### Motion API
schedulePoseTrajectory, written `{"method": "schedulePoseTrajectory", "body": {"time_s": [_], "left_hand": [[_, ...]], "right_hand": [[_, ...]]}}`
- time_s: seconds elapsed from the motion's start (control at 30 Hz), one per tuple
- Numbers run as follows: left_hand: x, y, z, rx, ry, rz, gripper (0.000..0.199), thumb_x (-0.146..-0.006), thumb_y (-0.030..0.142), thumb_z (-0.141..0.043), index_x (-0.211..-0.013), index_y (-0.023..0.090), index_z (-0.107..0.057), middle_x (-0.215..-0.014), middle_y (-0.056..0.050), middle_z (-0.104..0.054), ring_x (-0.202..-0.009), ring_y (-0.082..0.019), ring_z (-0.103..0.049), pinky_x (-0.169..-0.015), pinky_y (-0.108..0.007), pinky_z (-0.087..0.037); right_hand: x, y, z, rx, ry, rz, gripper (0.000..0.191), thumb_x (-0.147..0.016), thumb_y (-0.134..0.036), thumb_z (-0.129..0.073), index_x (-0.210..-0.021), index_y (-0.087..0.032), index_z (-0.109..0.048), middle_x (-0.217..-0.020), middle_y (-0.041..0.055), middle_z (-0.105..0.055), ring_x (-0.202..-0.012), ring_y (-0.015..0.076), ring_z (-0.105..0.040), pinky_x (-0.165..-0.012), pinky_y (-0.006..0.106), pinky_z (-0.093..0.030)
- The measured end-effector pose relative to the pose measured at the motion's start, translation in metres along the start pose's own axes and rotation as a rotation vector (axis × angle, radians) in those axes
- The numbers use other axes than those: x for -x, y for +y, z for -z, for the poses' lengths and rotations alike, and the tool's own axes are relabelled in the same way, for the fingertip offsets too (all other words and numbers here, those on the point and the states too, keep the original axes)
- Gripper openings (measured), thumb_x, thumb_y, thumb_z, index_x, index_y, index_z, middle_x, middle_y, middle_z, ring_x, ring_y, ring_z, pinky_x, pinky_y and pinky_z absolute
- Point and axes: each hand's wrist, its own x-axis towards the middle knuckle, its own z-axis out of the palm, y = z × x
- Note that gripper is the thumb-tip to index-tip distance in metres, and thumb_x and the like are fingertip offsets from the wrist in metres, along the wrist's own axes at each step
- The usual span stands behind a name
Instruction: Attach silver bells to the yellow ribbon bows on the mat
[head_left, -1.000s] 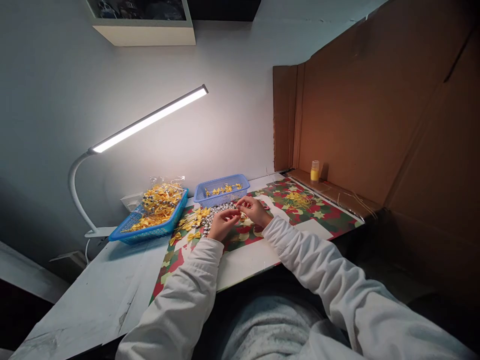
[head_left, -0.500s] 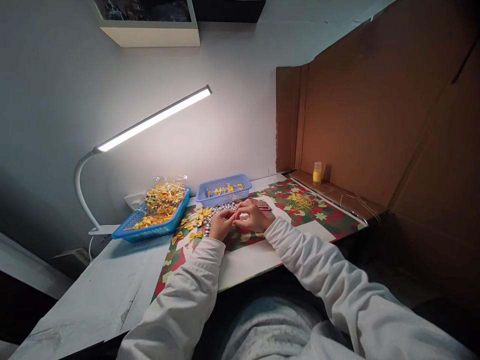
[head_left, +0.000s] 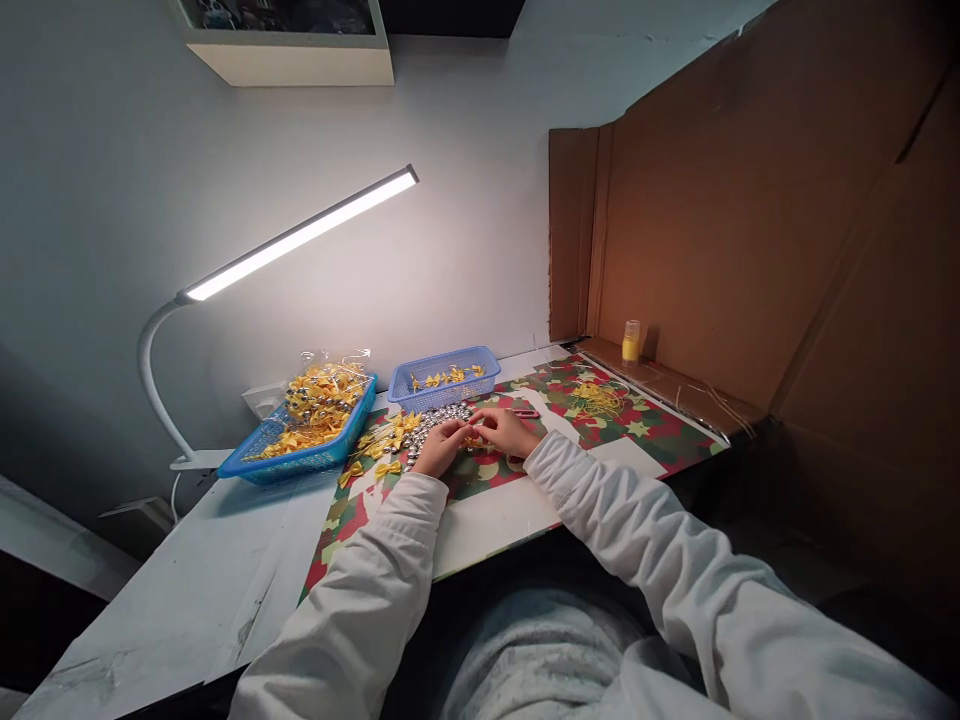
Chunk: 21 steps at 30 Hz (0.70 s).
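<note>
Head view: your L hand (head_left: 441,447) & R hand (head_left: 508,433) meet, fingertips close tog.; can't tell if clamped on anything. Silver balls (head_left: 450,412) just beyond L hand, yellow bows (head_left: 397,432) to its L. Risk: L-hand brush scatters balls; slack pinch drops any small pc.

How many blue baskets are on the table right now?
2. The darker blue basket, heaped with yellow bows, is on the left beside the lamp; the paler blue basket is at the back near the wall. Both show plainly.
</note>
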Motion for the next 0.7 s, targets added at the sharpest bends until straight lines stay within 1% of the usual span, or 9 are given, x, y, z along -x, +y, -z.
{"method": "schedulePoseTrajectory", "body": {"time_s": [0.13, 0.3, 0.37, 0.53, 0.7], "left_hand": [[-0.0003, -0.0038, 0.0023, -0.046, -0.024, -0.013, 0.027, -0.068, 0.043, -0.057, -0.062, 0.017, -0.062, -0.066, -0.003, -0.065, -0.063, -0.015, -0.055, -0.066, -0.027, -0.043], [-0.0015, -0.0083, 0.0044, -0.106, -0.045, -0.016, 0.03, -0.069, 0.045, -0.055, -0.063, 0.017, -0.06, -0.058, 0.001, -0.057, -0.06, -0.014, -0.051, -0.062, -0.026, -0.04], [-0.002, -0.0083, 0.0047, -0.125, -0.053, -0.027, 0.031, -0.07, 0.047, -0.055, -0.064, 0.017, -0.061, -0.06, 0.0, -0.057, -0.061, -0.015, -0.051, -0.062, -0.027, -0.041], [-0.0023, -0.0045, 0.0057, -0.276, 0.029, -0.091, 0.029, -0.069, 0.043, -0.055, -0.062, 0.018, -0.066, -0.07, -0.003, -0.061, -0.069, -0.017, -0.053, -0.069, -0.028, -0.041], [-0.0009, -0.0037, 0.0058, -0.298, 0.076, -0.057, 0.025, -0.067, 0.04, -0.055, -0.061, 0.018, -0.067, -0.062, -0.001, -0.061, -0.064, -0.016, -0.052, -0.064, -0.027, -0.039]], "right_hand": [[-0.0011, 0.0003, 0.0015, -0.007, -0.032, 0.041, 0.008, -0.075, -0.022, -0.056, -0.077, -0.016, -0.06, -0.057, -0.0043, -0.048, -0.053, 0.0095, -0.044, -0.05, 0.021, -0.033], [-0.0019, 0.0015, 0.004, 0.073, -0.075, 0.091, 0.002, -0.072, -0.017, -0.057, -0.073, -0.016, -0.057, -0.064, -0.0032, -0.053, -0.059, 0.01, -0.046, -0.057, 0.022, -0.036], [-0.0026, 0.0021, 0.0044, 0.102, -0.081, 0.103, 0.001, -0.074, -0.016, -0.055, -0.073, -0.016, -0.056, -0.065, -0.0031, -0.053, -0.061, 0.0103, -0.046, -0.06, 0.023, -0.036], [-0.0045, 0.0038, 0.0038, 0.157, -0.034, 0.076, 0.006, -0.076, -0.017, -0.053, -0.071, -0.017, -0.054, -0.066, -0.0026, -0.053, -0.061, 0.0108, -0.045, -0.061, 0.024, -0.034], [-0.0041, 0.0061, 0.0024, 0.217, 0.011, 0.075, 0.005, -0.077, -0.017, -0.053, -0.072, -0.017, -0.055, -0.069, -0.0016, -0.055, -0.064, 0.0114, -0.047, -0.061, 0.024, -0.033]]}}
